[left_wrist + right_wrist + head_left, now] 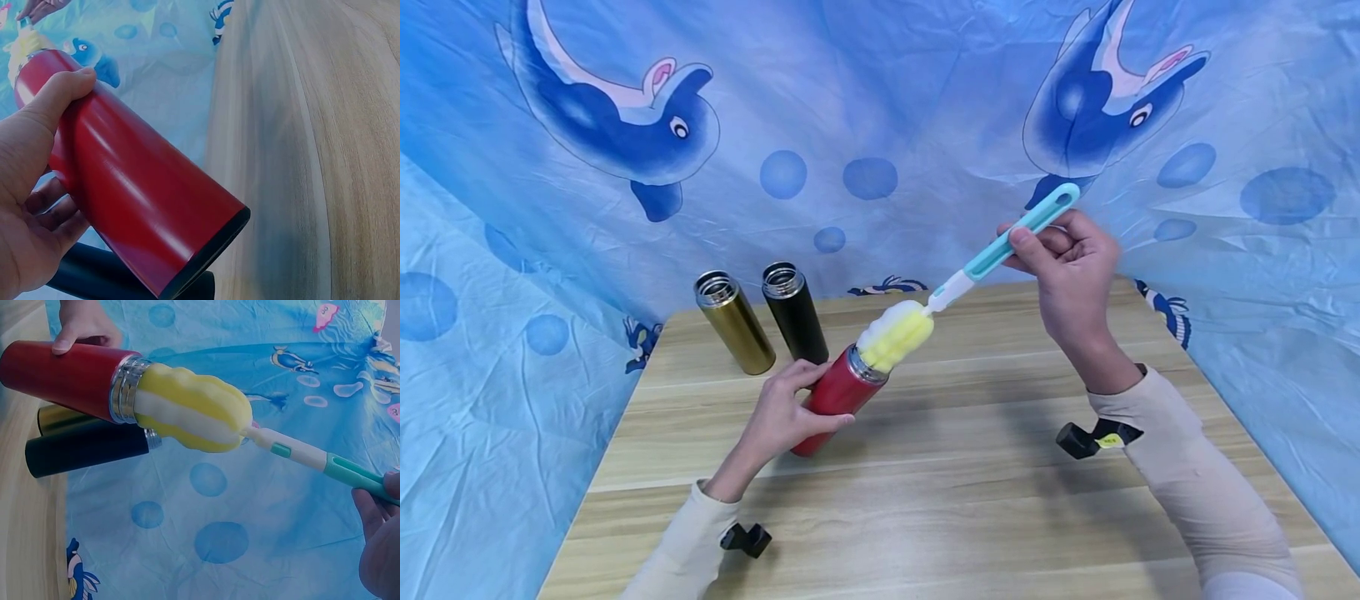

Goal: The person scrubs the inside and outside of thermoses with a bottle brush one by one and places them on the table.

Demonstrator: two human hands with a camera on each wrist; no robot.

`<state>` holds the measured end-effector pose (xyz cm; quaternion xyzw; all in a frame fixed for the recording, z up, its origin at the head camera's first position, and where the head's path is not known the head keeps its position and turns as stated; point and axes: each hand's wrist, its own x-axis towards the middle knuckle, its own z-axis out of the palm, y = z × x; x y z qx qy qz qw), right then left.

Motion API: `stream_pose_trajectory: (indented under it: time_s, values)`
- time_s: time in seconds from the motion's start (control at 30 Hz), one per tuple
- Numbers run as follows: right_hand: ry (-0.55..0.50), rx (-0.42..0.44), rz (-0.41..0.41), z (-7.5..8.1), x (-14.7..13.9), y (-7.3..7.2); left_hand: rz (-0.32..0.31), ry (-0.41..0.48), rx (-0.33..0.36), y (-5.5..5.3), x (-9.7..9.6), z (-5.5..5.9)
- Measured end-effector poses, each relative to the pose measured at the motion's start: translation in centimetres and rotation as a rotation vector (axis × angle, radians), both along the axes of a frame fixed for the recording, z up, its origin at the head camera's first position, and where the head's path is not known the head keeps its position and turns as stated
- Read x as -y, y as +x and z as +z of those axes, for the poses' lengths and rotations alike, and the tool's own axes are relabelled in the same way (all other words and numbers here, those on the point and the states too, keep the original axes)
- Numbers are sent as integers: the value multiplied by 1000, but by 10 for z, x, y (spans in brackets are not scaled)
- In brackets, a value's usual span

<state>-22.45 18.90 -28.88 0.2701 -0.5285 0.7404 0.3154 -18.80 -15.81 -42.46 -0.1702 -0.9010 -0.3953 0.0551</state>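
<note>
the step in hand was judged to be work with a sponge brush at a flask mouth, at the near part of a pale wood-grain table (970,508). there the left hand (778,414) gripped a red cylindrical flask (841,387) with a threaded metal neck, its thumb along the near side of the body and its fingers round the far side. the flask was tilted, mouth up and toward the right hand; whether its base touched the table could not be confirmed. just beyond, the yellow and white ribbed sponge head (901,333) sat at the mouth, its tip at the rim and most of its length outside. whether it was entering or leaving could not be told; if entering, the next move would call for a steady push along the flask's axis, the left hand bracing, since the soft sponge could bunch at the rim. farther up, the right hand (1075,271) was raised above the table, pinching the turquoise and white plastic handle (988,257) between thumb and fingers, the looped end projecting past the grip. beyond the red flask, a black cylindrical flask (796,315) and a gold cylindrical flask (737,329) stood uncapped, side by side, untouched by either hand.
</note>
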Motion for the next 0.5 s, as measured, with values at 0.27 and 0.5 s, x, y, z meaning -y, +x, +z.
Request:
stream_pose_trajectory:
  time_s: [0.27,0.5]
  values:
    - [9,12,-1,-2,3,-3,-4,-12,2,-1,-1,-2]
    - [17,6,10,-5,8,-3,-4,-13,-20,-1,-2,-4]
